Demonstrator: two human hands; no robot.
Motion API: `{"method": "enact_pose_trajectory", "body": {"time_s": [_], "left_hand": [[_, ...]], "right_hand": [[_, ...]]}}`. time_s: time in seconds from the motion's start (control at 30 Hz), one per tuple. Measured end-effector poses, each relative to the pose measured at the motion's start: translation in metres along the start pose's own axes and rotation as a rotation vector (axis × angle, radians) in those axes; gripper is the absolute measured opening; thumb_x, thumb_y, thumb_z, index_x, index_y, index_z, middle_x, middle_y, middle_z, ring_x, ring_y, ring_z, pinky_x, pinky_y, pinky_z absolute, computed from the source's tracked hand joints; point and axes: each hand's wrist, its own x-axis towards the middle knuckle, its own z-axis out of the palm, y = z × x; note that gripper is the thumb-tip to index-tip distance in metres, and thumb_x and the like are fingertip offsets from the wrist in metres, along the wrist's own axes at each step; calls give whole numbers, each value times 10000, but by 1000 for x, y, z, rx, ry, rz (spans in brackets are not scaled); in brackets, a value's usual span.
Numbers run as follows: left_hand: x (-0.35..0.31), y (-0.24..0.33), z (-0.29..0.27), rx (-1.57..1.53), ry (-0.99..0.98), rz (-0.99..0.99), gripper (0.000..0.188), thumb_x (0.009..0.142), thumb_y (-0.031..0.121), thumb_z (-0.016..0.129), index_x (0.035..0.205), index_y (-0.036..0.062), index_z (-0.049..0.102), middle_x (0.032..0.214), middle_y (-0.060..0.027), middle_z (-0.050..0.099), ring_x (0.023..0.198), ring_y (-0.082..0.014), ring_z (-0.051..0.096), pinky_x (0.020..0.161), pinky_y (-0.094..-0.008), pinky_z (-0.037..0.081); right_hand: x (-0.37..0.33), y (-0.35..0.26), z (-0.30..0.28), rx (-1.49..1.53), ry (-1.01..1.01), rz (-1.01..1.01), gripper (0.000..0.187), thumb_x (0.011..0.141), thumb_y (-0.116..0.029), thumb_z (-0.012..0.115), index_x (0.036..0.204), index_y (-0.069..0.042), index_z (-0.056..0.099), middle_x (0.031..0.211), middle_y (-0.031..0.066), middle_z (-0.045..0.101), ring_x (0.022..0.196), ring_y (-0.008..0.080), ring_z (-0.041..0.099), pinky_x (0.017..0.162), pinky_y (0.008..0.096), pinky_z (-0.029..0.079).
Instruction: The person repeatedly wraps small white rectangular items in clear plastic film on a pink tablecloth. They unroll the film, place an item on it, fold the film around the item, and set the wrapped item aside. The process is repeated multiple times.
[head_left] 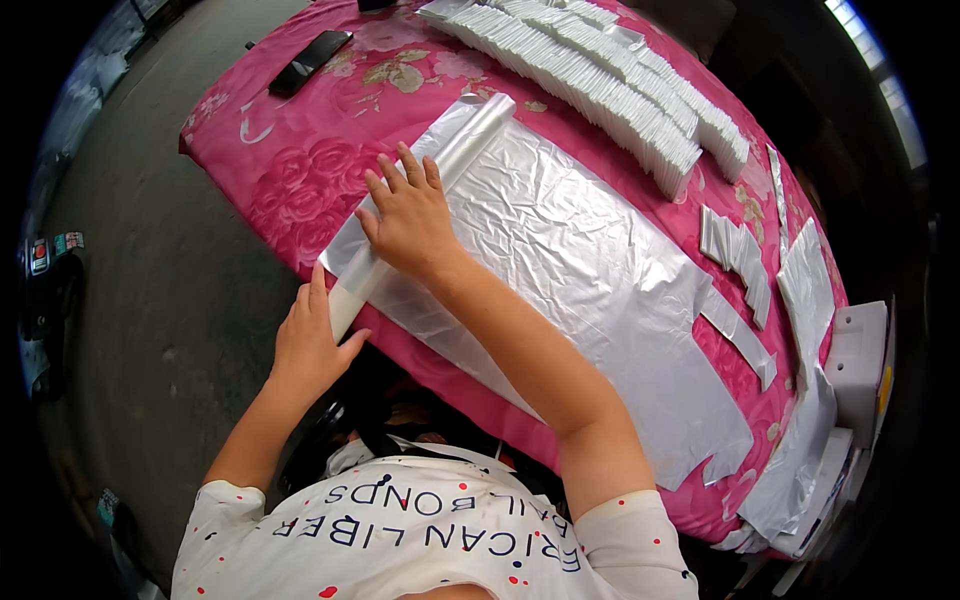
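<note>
A roll of silvery plastic film (478, 138) lies slantwise on the table, with its unrolled sheet (590, 255) spread wrinkled to the right. My right hand (412, 215) rests flat on the roll, fingers spread and stretched out. At the roll's near end, by the table edge, my left hand (310, 340) touches the tube, its fingers straight and its thumb apart on the other side. A strip of the film shows to the left of the roll, beyond my hands. The underside of my left hand is hidden.
Long rows of folded white pieces (590, 80) stand at the far side. A smaller folded bundle (737, 255) and loose film strips (803, 300) lie on the right. A black phone (311, 63) is far left on the pink flowered tablecloth (310, 190). White containers (857, 345) stand beyond the right edge.
</note>
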Motion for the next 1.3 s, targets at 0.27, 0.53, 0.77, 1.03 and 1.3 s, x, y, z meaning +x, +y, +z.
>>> {"method": "enact_pose_trajectory", "body": {"time_s": [0.27,0.53,0.77,1.03,1.3], "left_hand": [[-1,3,-2,-1203,-422,-230,699,717,160,699,1300,-55,380,945,-114,586,712,-147,589,624,-271,510],[7,71,9,-1666,-854,-176,765,726,409,701,1243,-61,392,937,-140,598,695,-154,601,605,-265,509],[15,83,43,-1362,-928,-40,630,820,371,649,1244,-23,401,1026,-121,580,874,-174,593,772,-309,479],[9,125,69,-999,-605,69,542,926,381,467,1304,6,364,1013,-138,574,891,-194,581,786,-300,464],[-8,68,42,-1099,-1414,-453,662,733,474,665,1181,13,507,728,-66,568,588,-120,576,542,-250,490]], "right_hand": [[-9,-23,0,1178,695,531,813,771,-195,646,1379,30,156,1246,217,434,1093,287,501,928,407,421],[-74,1,-111,1845,482,461,571,769,-177,676,1203,13,356,880,69,551,761,142,580,706,299,514],[-129,11,-121,1586,745,623,532,770,-156,682,1171,13,375,858,73,526,733,141,576,660,272,495],[-165,25,-82,1538,821,763,447,774,-166,706,1079,0,424,882,74,534,760,153,574,680,300,498],[-228,125,-127,1579,961,837,430,831,-159,648,1164,8,434,979,99,566,860,166,578,741,265,489]]}}
